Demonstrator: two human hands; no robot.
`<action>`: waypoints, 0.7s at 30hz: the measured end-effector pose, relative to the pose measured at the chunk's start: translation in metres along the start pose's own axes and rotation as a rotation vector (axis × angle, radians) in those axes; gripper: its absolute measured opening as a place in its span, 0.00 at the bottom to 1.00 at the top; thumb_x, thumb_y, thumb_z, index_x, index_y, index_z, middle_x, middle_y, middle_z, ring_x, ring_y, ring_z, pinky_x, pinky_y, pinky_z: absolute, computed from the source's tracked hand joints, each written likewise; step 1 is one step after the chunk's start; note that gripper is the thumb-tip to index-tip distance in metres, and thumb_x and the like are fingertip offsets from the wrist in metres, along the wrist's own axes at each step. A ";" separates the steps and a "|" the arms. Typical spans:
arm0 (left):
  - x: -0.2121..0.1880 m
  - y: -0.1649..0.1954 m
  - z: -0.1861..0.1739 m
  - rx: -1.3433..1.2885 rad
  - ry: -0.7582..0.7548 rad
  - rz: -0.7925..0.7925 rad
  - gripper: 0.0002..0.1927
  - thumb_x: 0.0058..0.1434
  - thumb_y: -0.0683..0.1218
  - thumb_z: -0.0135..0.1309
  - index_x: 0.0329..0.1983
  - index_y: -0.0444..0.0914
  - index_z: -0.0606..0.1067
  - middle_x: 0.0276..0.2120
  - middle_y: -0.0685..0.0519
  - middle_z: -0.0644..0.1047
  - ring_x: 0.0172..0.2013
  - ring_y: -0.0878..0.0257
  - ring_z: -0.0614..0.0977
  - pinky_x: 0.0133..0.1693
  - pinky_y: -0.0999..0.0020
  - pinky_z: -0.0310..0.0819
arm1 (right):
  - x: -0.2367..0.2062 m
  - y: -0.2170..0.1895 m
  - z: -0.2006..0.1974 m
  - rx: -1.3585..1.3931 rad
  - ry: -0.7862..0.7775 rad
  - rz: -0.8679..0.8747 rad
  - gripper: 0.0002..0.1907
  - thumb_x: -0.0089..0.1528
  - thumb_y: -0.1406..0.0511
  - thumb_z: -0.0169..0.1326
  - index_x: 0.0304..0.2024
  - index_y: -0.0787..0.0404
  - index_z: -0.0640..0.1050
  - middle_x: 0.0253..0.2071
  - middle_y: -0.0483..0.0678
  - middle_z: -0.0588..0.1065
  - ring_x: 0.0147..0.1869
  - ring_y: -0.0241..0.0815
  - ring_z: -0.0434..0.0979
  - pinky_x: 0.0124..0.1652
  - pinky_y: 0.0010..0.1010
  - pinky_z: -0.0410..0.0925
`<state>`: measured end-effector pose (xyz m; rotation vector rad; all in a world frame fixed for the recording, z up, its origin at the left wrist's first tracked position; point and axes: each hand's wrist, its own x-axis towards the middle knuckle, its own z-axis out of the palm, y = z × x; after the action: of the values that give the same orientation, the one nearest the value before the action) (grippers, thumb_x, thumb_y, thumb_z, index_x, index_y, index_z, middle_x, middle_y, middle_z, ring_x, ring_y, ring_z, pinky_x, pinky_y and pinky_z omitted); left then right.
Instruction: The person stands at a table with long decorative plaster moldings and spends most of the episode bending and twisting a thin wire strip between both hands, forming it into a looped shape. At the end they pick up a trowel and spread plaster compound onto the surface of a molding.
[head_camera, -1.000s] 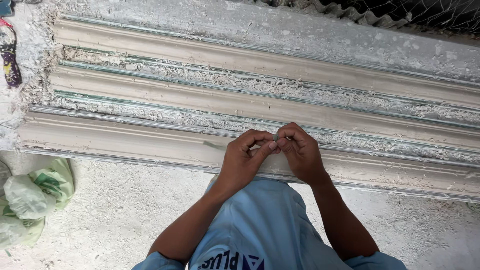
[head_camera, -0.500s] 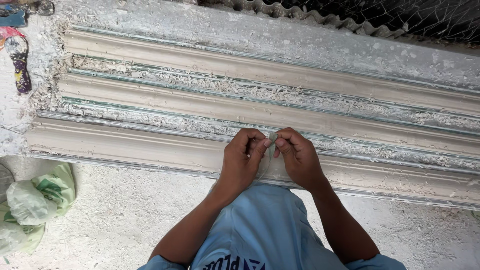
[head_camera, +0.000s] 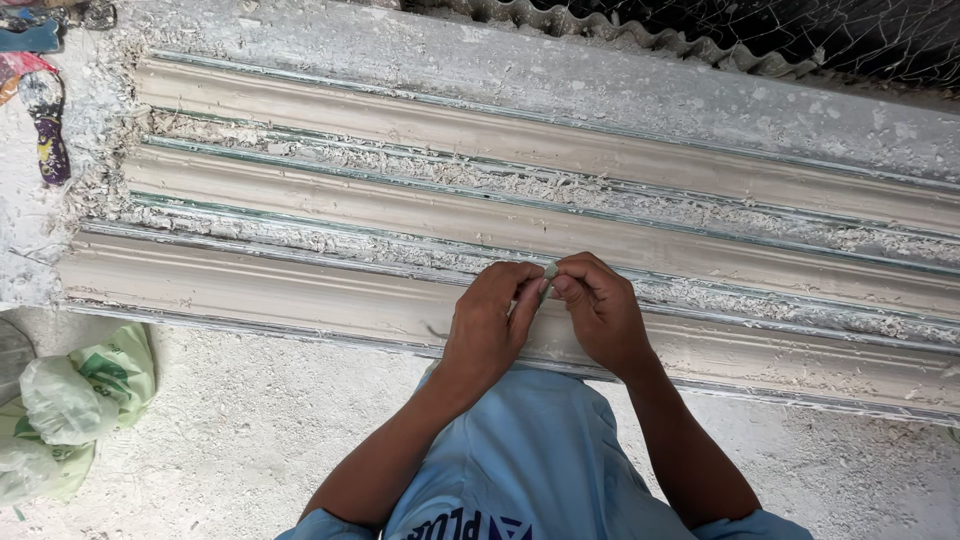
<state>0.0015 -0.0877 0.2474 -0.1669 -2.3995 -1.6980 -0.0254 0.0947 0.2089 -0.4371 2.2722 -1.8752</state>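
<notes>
Both hands meet over the nearest plaster moulding strip (head_camera: 250, 290), fingertips pressed together. Left hand (head_camera: 490, 325) curled, thumb and fingers pinching a small pale scrap (head_camera: 549, 271) that sticks up between the two hands; right hand (head_camera: 600, 310) also curled, its thumb and forefinger closed on the same scrap from the other side. What the scrap is, can't tell, too small. Heels of both hands rest on the strip, near its front edge.

Beyond the fingertips: two more moulding strips (head_camera: 400, 205), parallel, with crumbly plaster debris (head_camera: 330, 160) packed in the grooves between them. Further out past those, a rough grey ledge (head_camera: 600, 85), then corrugated sheet (head_camera: 620, 40) and wire netting (head_camera: 850, 40).

Below the wrists: light blue shirt (head_camera: 540, 460), dusty white floor (head_camera: 230, 430). Well off to the left hand's side, a green-and-white plastic bag (head_camera: 70, 410) on the floor. Far up-left of the left hand, a colourful sandal (head_camera: 45, 115) on the plaster-spattered ground
</notes>
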 end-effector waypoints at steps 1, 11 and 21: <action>0.000 -0.001 -0.001 0.008 0.006 0.036 0.08 0.67 0.40 0.57 0.48 0.33 0.76 0.41 0.45 0.80 0.37 0.51 0.83 0.40 0.61 0.78 | 0.000 0.001 0.000 0.008 0.003 0.012 0.08 0.72 0.67 0.50 0.47 0.68 0.76 0.44 0.48 0.75 0.44 0.32 0.77 0.45 0.25 0.73; 0.000 -0.004 0.003 0.201 0.081 0.191 0.12 0.66 0.37 0.57 0.53 0.33 0.76 0.43 0.44 0.76 0.45 0.49 0.79 0.46 0.57 0.76 | 0.006 -0.011 0.005 -0.067 0.033 0.009 0.07 0.70 0.69 0.52 0.46 0.69 0.78 0.43 0.49 0.78 0.45 0.34 0.78 0.45 0.25 0.73; 0.002 -0.010 0.011 0.197 0.068 0.206 0.16 0.68 0.38 0.57 0.58 0.31 0.75 0.45 0.43 0.80 0.46 0.50 0.82 0.48 0.58 0.78 | 0.009 -0.020 0.001 -0.257 0.052 0.049 0.09 0.68 0.70 0.53 0.49 0.67 0.80 0.42 0.49 0.81 0.40 0.35 0.80 0.40 0.24 0.73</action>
<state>-0.0032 -0.0805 0.2350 -0.3085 -2.3883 -1.3490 -0.0309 0.0876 0.2285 -0.3650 2.5453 -1.5958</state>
